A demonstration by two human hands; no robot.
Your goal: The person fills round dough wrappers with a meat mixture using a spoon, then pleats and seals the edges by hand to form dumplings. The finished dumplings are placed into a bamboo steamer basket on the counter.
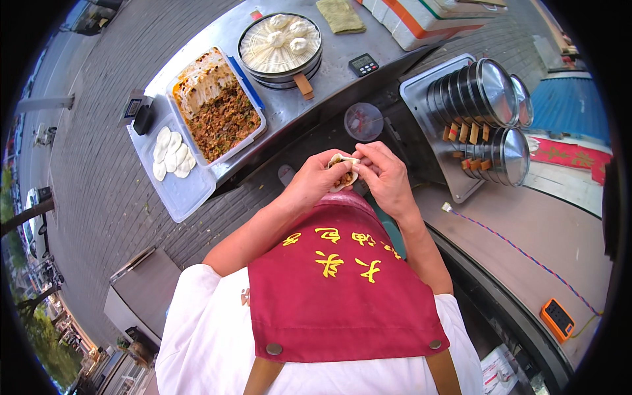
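Between my hands is a round dough wrapper [344,180] with brown minced filling showing in its open middle. My left hand [316,174] cups it from the left, with the thumb lying over the filling. The fingertips of my right hand [384,170] pinch the wrapper's right edge. Up and to the left, a plastic tub [264,123] holds chopped filling [222,121], and some of it coats the tub's far wall. Several flat dough wrappers [170,157] lie on a translucent lid [182,200]. Pleated buns [298,28] sit on the woven mat of a round steamer [254,49].
A digital timer [363,64], a folded cloth [340,16] and foam boxes [410,22] are on the metal table [335,54]. Stacked steamers [474,96] stand on a tray [412,94] at right. A twisted cable [518,252] and an orange power strip [558,320] lie on a counter.
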